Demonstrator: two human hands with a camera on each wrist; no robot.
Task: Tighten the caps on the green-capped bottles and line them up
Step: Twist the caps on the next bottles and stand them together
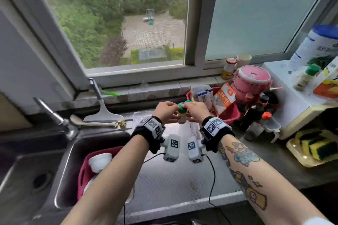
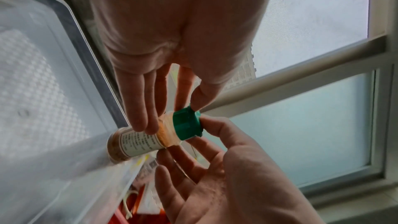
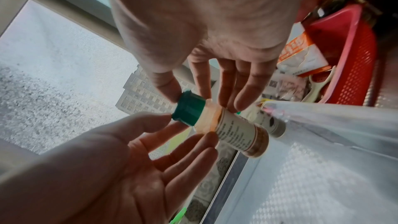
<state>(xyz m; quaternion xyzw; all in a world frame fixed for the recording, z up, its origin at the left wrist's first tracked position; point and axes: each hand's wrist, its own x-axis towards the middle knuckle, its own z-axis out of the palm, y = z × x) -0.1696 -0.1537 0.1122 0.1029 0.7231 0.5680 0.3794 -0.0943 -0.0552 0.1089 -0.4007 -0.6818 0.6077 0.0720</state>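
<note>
Both hands meet above the table by the window, the left hand (image 2: 172, 28) and right hand (image 3: 206, 14) each pinching the green cap (image 2: 187, 123) and steadying the spice bottle (image 2: 137, 142) with straighter fingers.

Black fabric wrist straps (image 1: 146, 134) circled both bare forearms, each carrying white blocks printed with black square codes (image 1: 213, 125). White camera units (image 1: 172, 148) hung beneath at 6 o'clock, trailing thin black cables (image 1: 210, 179). Colourful cartoon tattoos (image 1: 241, 153) covered the right forearm.

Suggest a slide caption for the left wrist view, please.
Both hands steady a spice bottle, fingers pinching its green cap.
</note>
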